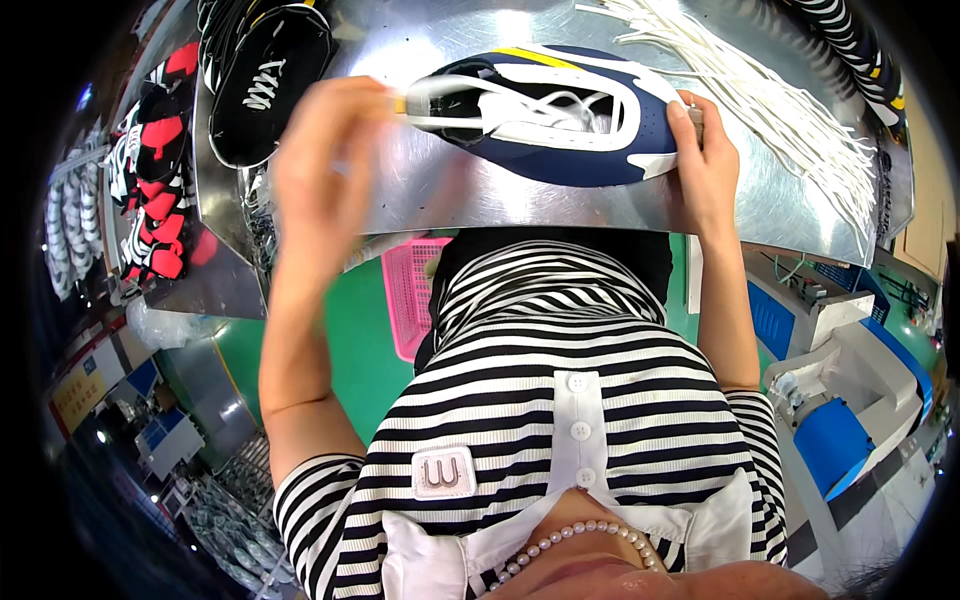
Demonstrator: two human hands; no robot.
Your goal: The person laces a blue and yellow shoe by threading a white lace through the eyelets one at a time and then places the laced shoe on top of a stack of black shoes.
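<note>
A navy and white shoe upper (565,120) with a yellow stripe lies sideways on the metal table, its toe to the right. White shoelace (560,105) crosses its opening, and blurred strands run left from it. My left hand (330,150), smeared by motion, is closed at the end of these strands, left of the heel. A small yellow piece shows by its fingertips; what it belongs to is unclear. At the toe, my right hand (705,150) grips the shoe, thumb and fingers bent round its end. Something greyish-brown between those fingers cannot be made out.
Many loose white laces (760,110) spread over the table's right side. Black shoe uppers (265,90) lie at the back left, red and black ones (160,190) beyond them. A pink basket (405,300) stands below the table edge; a blue and grey machine (850,400) is at the right.
</note>
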